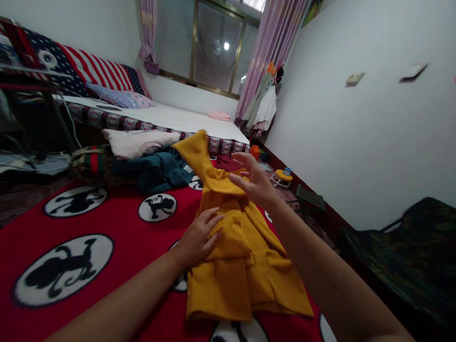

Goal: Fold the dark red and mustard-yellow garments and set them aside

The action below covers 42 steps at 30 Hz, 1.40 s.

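Head-camera view: a mustard-yellow garment point(242, 266) lies on a red cartoon-print blanket point(117, 223). The left hand point(197, 237) presses flat, fingers spread, on its near fold; the right hand point(254, 183) pinches a raised far flap.

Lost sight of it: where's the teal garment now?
Head view, centre-left: the teal garment lies crumpled on the red blanket, left of the raised mustard garment.
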Each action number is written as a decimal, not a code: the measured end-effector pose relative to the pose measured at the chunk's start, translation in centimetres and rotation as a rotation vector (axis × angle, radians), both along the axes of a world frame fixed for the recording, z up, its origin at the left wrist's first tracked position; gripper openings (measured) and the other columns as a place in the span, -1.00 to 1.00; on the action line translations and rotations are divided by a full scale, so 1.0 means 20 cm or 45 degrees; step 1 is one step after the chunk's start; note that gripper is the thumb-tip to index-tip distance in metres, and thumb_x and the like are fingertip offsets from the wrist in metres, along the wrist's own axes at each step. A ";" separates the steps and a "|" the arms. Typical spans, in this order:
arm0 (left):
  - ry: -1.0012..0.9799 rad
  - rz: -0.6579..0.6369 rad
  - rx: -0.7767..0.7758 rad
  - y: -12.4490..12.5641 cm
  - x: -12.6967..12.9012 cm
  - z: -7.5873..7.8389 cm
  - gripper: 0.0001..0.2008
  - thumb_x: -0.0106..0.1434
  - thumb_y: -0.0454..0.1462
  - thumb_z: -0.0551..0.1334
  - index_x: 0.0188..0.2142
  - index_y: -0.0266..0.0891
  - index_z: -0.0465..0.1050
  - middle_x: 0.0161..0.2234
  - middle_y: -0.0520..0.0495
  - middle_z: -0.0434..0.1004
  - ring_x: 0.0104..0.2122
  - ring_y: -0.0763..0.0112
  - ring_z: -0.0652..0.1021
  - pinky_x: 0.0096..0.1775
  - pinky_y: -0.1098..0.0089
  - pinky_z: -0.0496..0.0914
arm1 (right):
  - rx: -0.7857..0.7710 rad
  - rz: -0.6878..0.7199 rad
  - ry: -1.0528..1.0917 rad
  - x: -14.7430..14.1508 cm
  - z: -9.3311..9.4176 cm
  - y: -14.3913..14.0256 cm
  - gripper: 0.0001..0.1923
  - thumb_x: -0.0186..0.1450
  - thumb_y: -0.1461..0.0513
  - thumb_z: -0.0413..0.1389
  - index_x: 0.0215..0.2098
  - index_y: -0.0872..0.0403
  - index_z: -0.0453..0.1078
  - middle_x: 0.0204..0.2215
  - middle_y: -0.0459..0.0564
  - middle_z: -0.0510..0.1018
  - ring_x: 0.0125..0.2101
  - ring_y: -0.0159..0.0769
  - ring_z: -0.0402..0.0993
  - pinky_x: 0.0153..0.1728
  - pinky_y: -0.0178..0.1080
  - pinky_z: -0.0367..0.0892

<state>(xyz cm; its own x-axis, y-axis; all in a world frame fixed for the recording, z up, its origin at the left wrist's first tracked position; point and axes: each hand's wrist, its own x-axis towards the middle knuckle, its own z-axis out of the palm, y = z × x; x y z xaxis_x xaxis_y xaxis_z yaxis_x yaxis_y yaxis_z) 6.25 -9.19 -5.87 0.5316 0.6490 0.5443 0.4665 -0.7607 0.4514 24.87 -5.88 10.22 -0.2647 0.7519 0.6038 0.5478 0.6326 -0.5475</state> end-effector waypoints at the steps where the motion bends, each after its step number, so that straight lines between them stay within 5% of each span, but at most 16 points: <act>1: -0.028 0.003 -0.001 0.00 -0.01 0.00 -0.60 0.35 -0.25 0.09 0.17 -0.20 0.29 0.24 -0.23 0.21 0.22 0.16 0.27 0.23 0.08 0.21 | 0.026 0.043 -0.078 -0.04 -0.02 -0.08 -0.56 0.24 0.18 0.18 0.08 0.01 0.27 0.10 0.02 0.42 0.08 -0.23 0.38 -0.02 -0.20 0.36; 6: -0.136 0.082 -0.077 0.03 0.01 -0.02 -0.60 0.30 -0.35 0.09 0.12 -0.20 0.32 0.21 -0.19 0.23 0.22 0.20 0.28 0.24 0.10 0.22 | -0.074 -0.180 -0.377 0.16 -0.32 -0.43 -0.77 0.28 0.24 0.12 -0.08 0.03 0.41 0.05 0.09 0.47 0.08 -0.16 0.39 0.09 -0.05 0.30; 10: -0.236 0.274 -0.119 0.08 0.01 -0.03 -0.60 0.25 -0.37 0.10 0.08 -0.21 0.35 0.20 -0.20 0.22 0.18 0.17 0.33 0.22 0.11 0.25 | -0.182 -0.578 -0.450 0.48 -0.59 -0.60 -0.61 0.22 0.20 0.15 0.02 0.05 0.37 0.13 0.16 0.39 0.15 -0.05 0.30 0.13 0.08 0.24; 14: -0.185 0.445 -0.152 0.18 -0.02 -0.01 -0.45 0.23 -0.38 0.10 0.22 -0.14 0.21 0.28 -0.22 0.08 -0.10 0.28 0.53 0.06 0.16 0.40 | -0.344 -0.798 -0.449 0.64 -0.70 -0.76 -0.45 0.19 0.09 0.17 0.12 0.11 0.31 0.06 0.20 0.44 0.04 -0.01 0.41 0.04 0.06 0.33; 16: -0.093 0.473 -0.148 0.24 -0.02 0.02 -0.38 0.23 -0.36 0.12 0.28 -0.07 0.11 0.31 -0.19 0.04 -0.21 0.35 0.56 -0.03 0.22 0.45 | -0.493 -0.846 -0.424 0.67 -0.72 -0.82 -0.40 0.20 0.05 0.14 0.15 0.12 0.28 -0.07 0.17 0.53 -0.16 -0.05 0.53 -0.14 0.00 0.43; 19: 0.117 0.482 -0.107 0.33 0.00 0.09 -0.34 0.23 -0.27 0.18 0.31 -0.10 0.06 0.27 -0.19 0.15 -0.11 0.24 0.53 -0.06 0.26 0.44 | -0.634 -0.816 -0.342 0.64 -0.72 -0.85 -0.45 0.21 0.04 0.12 0.12 0.10 0.33 -0.23 0.09 0.60 -0.30 -0.08 0.56 -0.27 -0.07 0.44; 25: 0.502 0.443 -0.169 0.52 0.07 0.19 -0.75 0.22 -0.25 0.17 -0.13 -0.18 0.53 -0.14 -0.17 0.54 -0.17 0.17 0.55 -0.15 0.32 0.39 | -0.716 -0.623 0.016 0.57 -0.69 -0.82 -0.66 0.20 0.08 0.13 -0.13 0.09 0.49 -0.24 0.06 0.64 -0.21 -0.09 0.56 -0.18 -0.13 0.42; 29: 0.417 0.463 -0.198 0.63 0.09 0.27 -0.83 0.18 -0.32 0.16 -0.33 -0.24 0.55 -0.31 -0.17 0.58 -0.21 0.17 0.56 -0.18 0.35 0.38 | -0.783 -0.591 0.264 0.57 -0.68 -0.80 -0.64 0.17 0.03 0.16 -0.20 0.11 0.52 -0.27 0.05 0.64 -0.24 -0.11 0.56 -0.21 -0.16 0.43; 34: 0.105 0.441 -0.491 0.71 0.13 0.42 -0.80 0.20 -0.33 0.11 -0.29 -0.32 0.50 -0.57 -0.03 0.50 -0.49 0.35 0.55 -0.40 0.46 0.40 | -0.874 -0.617 0.458 0.59 -0.68 -0.79 -0.57 0.13 -0.04 0.21 -0.21 0.10 0.53 -0.31 0.05 0.64 -0.28 -0.08 0.55 -0.29 -0.16 0.44; 37: -0.026 0.417 -0.625 0.72 0.14 0.49 -0.79 0.21 -0.36 0.08 -0.29 -0.38 0.48 -0.59 -0.02 0.47 -0.55 0.40 0.53 -0.46 0.49 0.39 | -0.897 -0.618 0.508 0.57 -0.66 -0.79 -0.53 0.13 -0.07 0.21 -0.20 0.11 0.52 -0.31 0.06 0.63 -0.30 -0.09 0.55 -0.32 -0.17 0.43; 42: 0.021 0.440 -0.528 0.73 0.10 0.50 -0.76 0.24 -0.36 0.05 -0.30 -0.46 0.46 -0.46 -0.09 0.52 -0.42 0.39 0.56 -0.31 0.46 0.40 | -0.872 -0.602 0.451 0.55 -0.62 -0.78 -0.51 0.16 -0.08 0.17 -0.15 0.13 0.49 -0.27 0.09 0.62 -0.27 -0.09 0.55 -0.29 -0.16 0.43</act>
<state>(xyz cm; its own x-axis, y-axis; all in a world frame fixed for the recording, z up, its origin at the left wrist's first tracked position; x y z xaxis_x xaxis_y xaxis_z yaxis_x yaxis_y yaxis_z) 8.32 5.45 4.21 0.2552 0.9462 0.1989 0.6674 -0.3212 0.6719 35.90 -21.55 -2.08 0.2795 0.9597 -0.0284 0.3954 -0.1420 -0.9075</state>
